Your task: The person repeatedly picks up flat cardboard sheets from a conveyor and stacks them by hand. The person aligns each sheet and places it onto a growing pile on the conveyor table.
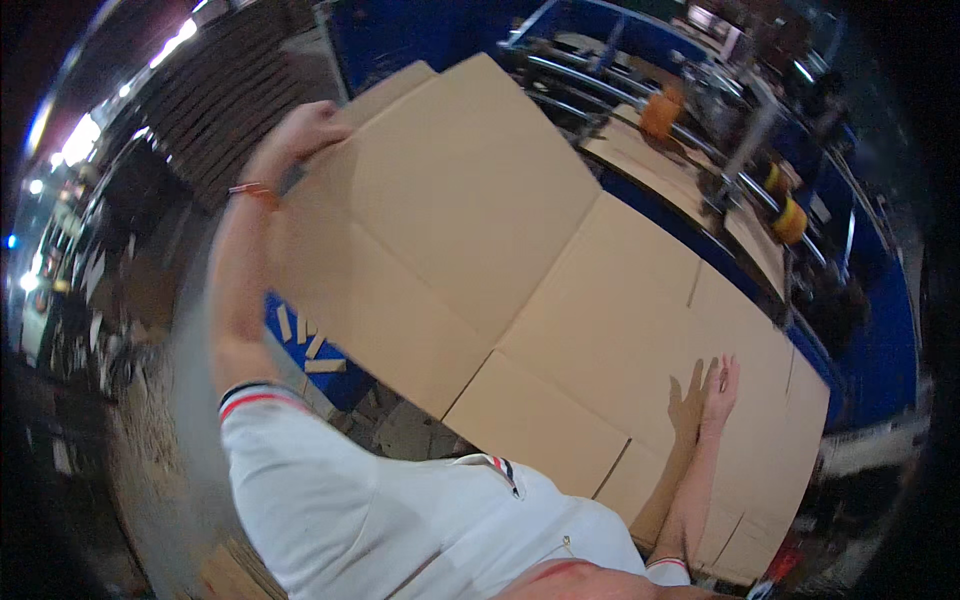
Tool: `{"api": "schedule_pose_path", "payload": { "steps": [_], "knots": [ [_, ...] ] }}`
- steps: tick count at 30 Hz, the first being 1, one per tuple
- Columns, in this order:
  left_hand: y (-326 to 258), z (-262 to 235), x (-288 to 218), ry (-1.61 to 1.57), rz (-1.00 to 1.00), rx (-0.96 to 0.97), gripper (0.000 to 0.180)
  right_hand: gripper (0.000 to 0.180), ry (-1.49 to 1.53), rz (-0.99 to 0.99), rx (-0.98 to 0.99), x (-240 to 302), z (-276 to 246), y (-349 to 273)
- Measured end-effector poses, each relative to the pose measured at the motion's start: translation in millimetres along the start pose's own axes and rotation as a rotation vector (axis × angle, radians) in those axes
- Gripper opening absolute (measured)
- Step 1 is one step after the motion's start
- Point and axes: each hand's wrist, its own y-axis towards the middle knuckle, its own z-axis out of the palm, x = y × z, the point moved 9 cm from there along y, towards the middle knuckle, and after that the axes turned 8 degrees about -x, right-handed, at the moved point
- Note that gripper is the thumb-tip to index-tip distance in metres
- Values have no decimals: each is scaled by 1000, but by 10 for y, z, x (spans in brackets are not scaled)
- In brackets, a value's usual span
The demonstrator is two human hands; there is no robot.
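Observation:
A large flat cardboard sheet (560,290), scored with fold lines and cut with slots, spreads in front of me at a slant. My left hand (318,130) is closed on its far left edge, with an orange band on that wrist. There the sheet shows a second layer or flap (392,90) along the edge. Toward the right end, my right hand (720,392) is over the sheet with fingers stretched out and nothing held. Its shadow falls on the cardboard just left of it; whether the palm touches the sheet I cannot tell.
Beyond the sheet stands a blue machine (880,340) with metal rods, orange rollers (790,220) and another cardboard piece (650,160) in it. Small cardboard scraps (325,366) lie on a blue surface at left. Stacked brown sheets (230,90) stand at the far left.

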Motion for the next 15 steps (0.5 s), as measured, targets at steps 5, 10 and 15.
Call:
{"api": "schedule_pose_path", "payload": {
  "steps": [5,10,15],
  "knots": [
    [-953,-616,-95,-1322,262,330,63,60,708,301,-150,-1238,-612,-559],
    [-2155,49,530,-1275,291,-220,60,63,-779,766,-397,-2038,-1742,-2105],
    [-2047,660,553,-931,188,-348,61,58,680,979,-1101,-3607,-2201,-3365]
  ]
}}
